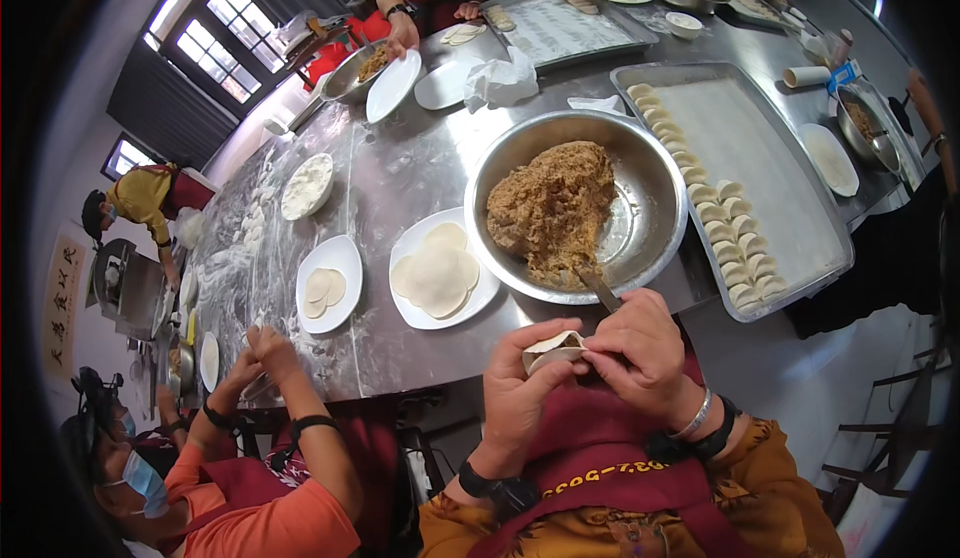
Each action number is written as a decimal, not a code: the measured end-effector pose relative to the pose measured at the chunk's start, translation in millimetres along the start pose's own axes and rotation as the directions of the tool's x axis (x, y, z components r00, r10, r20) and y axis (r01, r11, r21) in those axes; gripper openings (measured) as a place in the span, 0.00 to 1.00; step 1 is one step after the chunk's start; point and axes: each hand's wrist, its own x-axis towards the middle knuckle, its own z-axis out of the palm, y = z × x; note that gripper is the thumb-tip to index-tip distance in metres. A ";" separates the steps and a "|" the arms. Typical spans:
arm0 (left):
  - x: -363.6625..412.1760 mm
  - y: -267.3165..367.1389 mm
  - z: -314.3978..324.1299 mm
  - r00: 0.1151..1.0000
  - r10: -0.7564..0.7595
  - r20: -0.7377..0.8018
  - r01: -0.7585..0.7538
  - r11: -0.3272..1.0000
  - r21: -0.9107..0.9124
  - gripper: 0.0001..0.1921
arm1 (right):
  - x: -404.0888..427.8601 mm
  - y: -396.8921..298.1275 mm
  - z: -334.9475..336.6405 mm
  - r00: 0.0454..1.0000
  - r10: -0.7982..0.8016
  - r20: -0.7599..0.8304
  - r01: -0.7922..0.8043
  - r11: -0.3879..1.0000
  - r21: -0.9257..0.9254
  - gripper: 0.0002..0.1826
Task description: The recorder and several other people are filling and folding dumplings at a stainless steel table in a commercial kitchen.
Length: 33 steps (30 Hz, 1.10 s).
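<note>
My left hand [517, 393] cradles a partly folded dumpling [553, 351], its wrapper bent around brown filling that shows through a gap. At the wrapper's right edge, the fingers of my right hand [637, 355] pinch the dough. Just beyond is a large steel bowl [637, 235] with a mound of minced filling [555, 198]. A flat metal utensil [598, 288] leans out of it, its near end hidden behind my right hand; I cannot tell whether that hand touches it. Left of the bowl, round wrappers [436, 273] lie stacked on a white plate [409, 314].
A metal tray [780, 145] right of the bowl holds rows of folded dumplings [724, 235]. Further left are a plate of wrappers [324, 292] and a flour bowl [307, 187]. A masked co-worker [247, 475] sits close on my left. Across the table, another person's hand [403, 37] holds a plate [394, 87].
</note>
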 end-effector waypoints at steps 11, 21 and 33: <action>-1.8 2.7 2.2 0.998 -0.014 0.057 0.015 1.000 -0.012 0.16 | 1.0 1.5 -3.9 0.998 0.055 0.035 -0.056 0.998 0.031 0.11; -1.7 9.9 2.2 0.987 -0.114 0.111 0.100 0.987 0.124 0.15 | 3.9 -3.6 -9.8 0.998 0.002 0.070 -0.006 0.998 0.064 0.11; -2.5 5.5 9.3 0.998 -0.042 0.055 0.044 0.999 -0.027 0.18 | -4.6 -6.9 -10.4 0.987 0.126 0.097 -0.146 0.961 0.235 0.13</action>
